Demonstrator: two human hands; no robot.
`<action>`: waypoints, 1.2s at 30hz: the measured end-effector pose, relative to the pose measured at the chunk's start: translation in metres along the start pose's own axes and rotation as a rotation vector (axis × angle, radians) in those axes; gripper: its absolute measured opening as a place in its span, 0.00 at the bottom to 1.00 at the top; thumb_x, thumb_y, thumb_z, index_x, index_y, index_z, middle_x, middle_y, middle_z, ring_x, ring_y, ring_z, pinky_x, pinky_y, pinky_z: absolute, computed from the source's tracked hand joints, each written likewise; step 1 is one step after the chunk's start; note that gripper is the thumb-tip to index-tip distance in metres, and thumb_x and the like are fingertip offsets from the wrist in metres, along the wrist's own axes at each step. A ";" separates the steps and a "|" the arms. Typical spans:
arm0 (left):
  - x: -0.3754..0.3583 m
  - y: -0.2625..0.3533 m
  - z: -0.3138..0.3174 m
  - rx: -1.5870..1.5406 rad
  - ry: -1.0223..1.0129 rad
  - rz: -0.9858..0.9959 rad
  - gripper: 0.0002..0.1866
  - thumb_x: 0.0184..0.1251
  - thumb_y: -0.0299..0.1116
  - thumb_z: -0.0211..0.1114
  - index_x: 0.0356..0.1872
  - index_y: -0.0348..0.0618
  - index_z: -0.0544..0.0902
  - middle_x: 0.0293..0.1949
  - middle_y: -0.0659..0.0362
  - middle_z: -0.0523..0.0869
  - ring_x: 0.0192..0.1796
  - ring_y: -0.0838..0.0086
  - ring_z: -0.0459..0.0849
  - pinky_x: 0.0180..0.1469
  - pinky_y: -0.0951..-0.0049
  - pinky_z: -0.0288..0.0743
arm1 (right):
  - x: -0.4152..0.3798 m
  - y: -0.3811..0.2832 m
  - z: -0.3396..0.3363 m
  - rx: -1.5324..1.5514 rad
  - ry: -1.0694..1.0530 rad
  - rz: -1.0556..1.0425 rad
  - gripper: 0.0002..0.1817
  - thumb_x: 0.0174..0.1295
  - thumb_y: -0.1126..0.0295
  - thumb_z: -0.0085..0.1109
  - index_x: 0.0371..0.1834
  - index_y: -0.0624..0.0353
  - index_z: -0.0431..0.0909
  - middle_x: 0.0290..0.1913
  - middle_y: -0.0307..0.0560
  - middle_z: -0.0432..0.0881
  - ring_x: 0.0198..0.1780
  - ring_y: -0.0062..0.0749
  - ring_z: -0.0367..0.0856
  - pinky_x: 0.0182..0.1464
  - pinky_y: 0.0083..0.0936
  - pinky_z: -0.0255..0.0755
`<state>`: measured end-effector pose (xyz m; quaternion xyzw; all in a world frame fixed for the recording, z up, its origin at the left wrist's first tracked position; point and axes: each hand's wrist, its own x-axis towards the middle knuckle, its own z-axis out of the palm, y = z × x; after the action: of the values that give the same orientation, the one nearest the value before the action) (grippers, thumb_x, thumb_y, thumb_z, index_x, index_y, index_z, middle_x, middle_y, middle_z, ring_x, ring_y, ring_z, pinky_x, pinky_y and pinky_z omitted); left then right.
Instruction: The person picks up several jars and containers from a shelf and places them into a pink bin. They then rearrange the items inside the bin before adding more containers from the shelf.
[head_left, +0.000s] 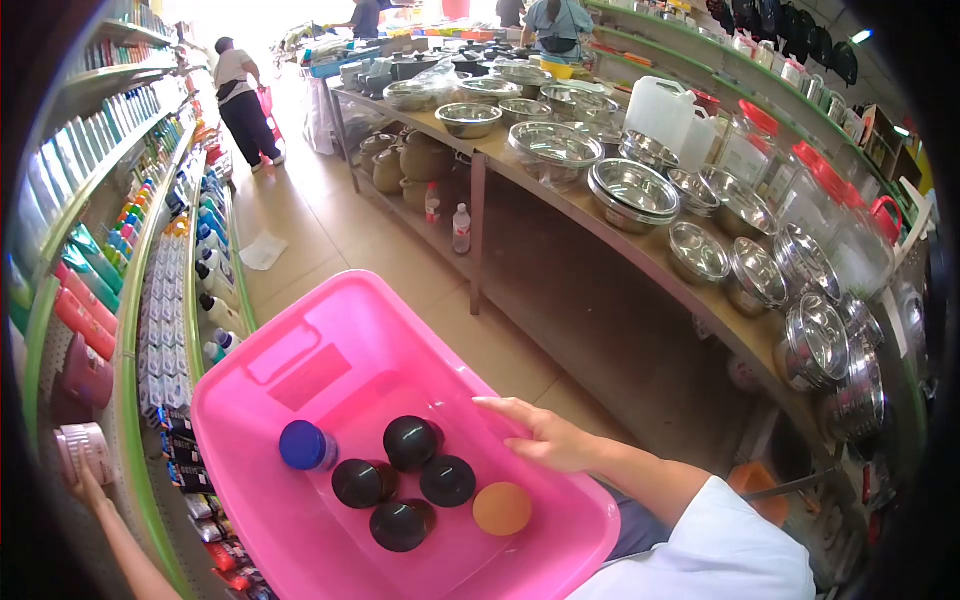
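Note:
A pink plastic tub [330,330] sits in front of me, held at its right rim by my right hand [545,435]. Inside the tub stand several bottles seen from above: black caps [412,440], one blue cap [305,445] and one orange cap [502,508]. My left hand [85,485] reaches out to the shelf at the far left and touches a pale pink ribbed jar [80,445] there. My white sleeve [715,550] shows at the bottom right.
Green shelves [150,230] of bottles line the left. On the right a long table [640,250] carries steel bowls, with jars behind. Two bottles [460,228] stand on the tiled aisle floor. A person [240,100] stands far down the aisle; others are at the back.

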<state>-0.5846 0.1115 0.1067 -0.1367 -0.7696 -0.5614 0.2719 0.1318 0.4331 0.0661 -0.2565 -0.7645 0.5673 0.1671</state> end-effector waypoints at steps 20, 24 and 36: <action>-0.175 0.169 -0.072 -0.415 -0.414 -0.174 0.31 0.60 0.34 0.70 0.64 0.43 0.69 0.57 0.54 0.78 0.56 0.65 0.80 0.48 0.64 0.83 | 0.003 0.011 0.003 0.069 0.056 -0.079 0.35 0.57 0.83 0.48 0.72 0.54 0.61 0.70 0.56 0.64 0.74 0.45 0.59 0.73 0.34 0.53; -0.237 0.241 -0.029 -0.373 -0.596 -0.118 0.37 0.57 0.25 0.70 0.68 0.43 0.63 0.59 0.53 0.74 0.58 0.64 0.79 0.54 0.59 0.82 | 0.004 0.011 0.003 0.038 0.075 -0.101 0.35 0.57 0.82 0.48 0.72 0.55 0.61 0.68 0.56 0.65 0.72 0.46 0.62 0.72 0.33 0.56; -0.377 0.209 0.166 -0.097 -1.135 -0.035 0.53 0.38 0.32 0.83 0.68 0.38 0.60 0.57 0.48 0.76 0.59 0.62 0.77 0.59 0.65 0.76 | 0.003 0.015 0.001 0.009 0.136 -0.165 0.33 0.55 0.83 0.49 0.68 0.54 0.64 0.63 0.60 0.68 0.63 0.55 0.70 0.64 0.37 0.65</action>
<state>-0.2136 0.3725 0.0197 -0.4162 -0.7706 -0.4392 -0.2001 0.1314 0.4372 0.0516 -0.2299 -0.7673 0.5363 0.2661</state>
